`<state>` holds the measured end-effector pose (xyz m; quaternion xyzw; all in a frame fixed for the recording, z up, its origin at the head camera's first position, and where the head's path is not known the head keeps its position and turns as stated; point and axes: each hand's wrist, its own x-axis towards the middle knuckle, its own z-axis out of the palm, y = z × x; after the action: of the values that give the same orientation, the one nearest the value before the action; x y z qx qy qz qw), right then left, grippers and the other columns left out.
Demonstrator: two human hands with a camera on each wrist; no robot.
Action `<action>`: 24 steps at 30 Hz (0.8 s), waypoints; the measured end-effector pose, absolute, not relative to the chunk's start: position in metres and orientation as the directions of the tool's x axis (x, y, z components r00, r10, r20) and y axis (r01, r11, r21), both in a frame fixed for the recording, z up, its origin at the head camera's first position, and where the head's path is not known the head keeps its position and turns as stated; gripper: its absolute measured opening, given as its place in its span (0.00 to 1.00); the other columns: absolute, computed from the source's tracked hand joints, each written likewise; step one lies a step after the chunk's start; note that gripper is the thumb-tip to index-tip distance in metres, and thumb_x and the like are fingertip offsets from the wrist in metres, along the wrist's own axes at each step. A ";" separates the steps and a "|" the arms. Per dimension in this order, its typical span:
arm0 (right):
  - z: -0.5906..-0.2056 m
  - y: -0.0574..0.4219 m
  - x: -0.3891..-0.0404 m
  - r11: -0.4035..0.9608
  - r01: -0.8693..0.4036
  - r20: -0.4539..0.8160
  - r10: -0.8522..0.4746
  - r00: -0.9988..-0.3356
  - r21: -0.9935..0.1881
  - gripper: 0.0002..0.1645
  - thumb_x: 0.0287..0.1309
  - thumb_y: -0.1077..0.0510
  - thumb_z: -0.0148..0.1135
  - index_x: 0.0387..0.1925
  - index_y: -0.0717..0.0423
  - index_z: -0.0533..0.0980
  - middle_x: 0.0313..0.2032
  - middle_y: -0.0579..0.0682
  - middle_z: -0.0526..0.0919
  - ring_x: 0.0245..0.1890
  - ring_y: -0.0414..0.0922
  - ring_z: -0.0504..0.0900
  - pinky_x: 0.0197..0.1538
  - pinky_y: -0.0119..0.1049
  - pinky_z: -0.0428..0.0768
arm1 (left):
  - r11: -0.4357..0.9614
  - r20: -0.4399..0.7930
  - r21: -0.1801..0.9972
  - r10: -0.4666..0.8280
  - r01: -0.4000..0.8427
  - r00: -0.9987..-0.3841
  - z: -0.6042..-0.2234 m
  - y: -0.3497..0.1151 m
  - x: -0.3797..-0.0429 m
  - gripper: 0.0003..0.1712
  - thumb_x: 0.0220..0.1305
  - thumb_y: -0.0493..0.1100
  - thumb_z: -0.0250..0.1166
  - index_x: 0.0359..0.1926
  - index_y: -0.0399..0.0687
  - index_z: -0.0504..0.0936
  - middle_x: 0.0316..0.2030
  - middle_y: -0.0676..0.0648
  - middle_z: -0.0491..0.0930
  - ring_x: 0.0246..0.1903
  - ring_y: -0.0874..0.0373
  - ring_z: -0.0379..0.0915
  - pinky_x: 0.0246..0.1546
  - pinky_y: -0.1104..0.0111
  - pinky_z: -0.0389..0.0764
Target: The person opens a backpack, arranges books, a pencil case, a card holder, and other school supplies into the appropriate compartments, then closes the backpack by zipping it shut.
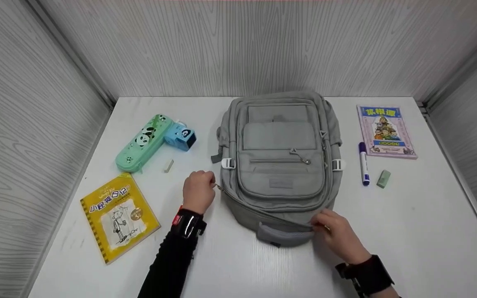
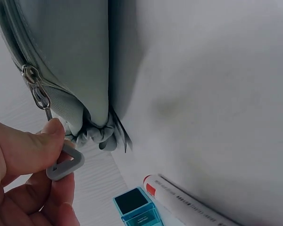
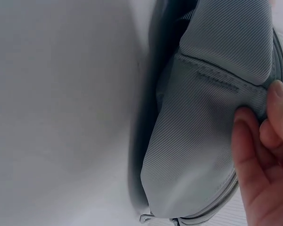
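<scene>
A grey backpack (image 1: pixel 282 182) lies front side up on a white table, its padded top handle (image 1: pixel 284 235) toward me. My left hand (image 1: pixel 199 191) is at its left edge. Seen from the left wrist, thumb and fingers pinch a zipper pull (image 2: pixel 66 162) with a grey triangular tab, hanging from a metal slider (image 2: pixel 32 75). My right hand (image 1: pixel 340 236) pinches the bag's fabric edge beside the handle. In the right wrist view, the thumb (image 3: pixel 279 101) and fingers grip that edge; what lies between them is partly hidden.
Left of the bag are a green panda pencil case (image 1: pixel 145 142), a blue box-shaped item (image 1: pixel 179 135), a small whitish bar (image 1: pixel 168 166) and a yellow book (image 1: pixel 120 217). To the right lie a pink-purple book (image 1: pixel 386 131), a marker (image 1: pixel 364 163) and a green eraser (image 1: pixel 384 179). Panels enclose the table.
</scene>
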<state>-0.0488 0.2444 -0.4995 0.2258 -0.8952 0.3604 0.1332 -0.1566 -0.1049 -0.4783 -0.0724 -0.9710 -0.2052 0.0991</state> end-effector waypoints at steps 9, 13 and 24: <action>-0.501 0.248 -0.048 0.644 -0.502 0.367 -0.345 -0.864 -0.577 0.20 0.47 0.79 0.65 0.27 0.50 0.78 0.28 0.39 0.75 0.31 0.30 0.72 0.34 0.27 0.76 | 0.945 0.064 0.314 0.078 0.094 -0.995 -0.467 -0.105 -0.197 0.01 0.55 0.32 0.68 0.28 0.39 0.84 0.30 0.39 0.85 0.34 0.42 0.80 0.38 0.52 0.79; -0.502 0.249 -0.050 0.631 -0.521 0.362 -0.375 -0.853 -0.575 0.20 0.47 0.79 0.66 0.27 0.51 0.78 0.28 0.40 0.74 0.31 0.31 0.72 0.34 0.27 0.76 | 0.950 0.071 0.302 0.054 0.073 -0.996 -0.472 -0.107 -0.207 0.02 0.54 0.31 0.66 0.30 0.38 0.85 0.31 0.37 0.86 0.35 0.40 0.81 0.38 0.49 0.80; -0.506 0.254 -0.053 0.599 -0.565 0.382 -0.416 -0.825 -0.567 0.18 0.47 0.77 0.67 0.28 0.51 0.78 0.29 0.40 0.74 0.32 0.31 0.71 0.35 0.25 0.75 | 0.932 0.153 0.354 -0.142 -0.080 -0.978 -0.482 -0.099 -0.225 0.05 0.53 0.31 0.62 0.29 0.34 0.85 0.31 0.32 0.85 0.35 0.35 0.82 0.36 0.46 0.81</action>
<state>-0.0530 0.2544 -0.5060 0.2762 -0.8880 0.3522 0.1056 -0.2249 -0.0986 -0.4821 0.0568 -0.9789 -0.1754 0.0883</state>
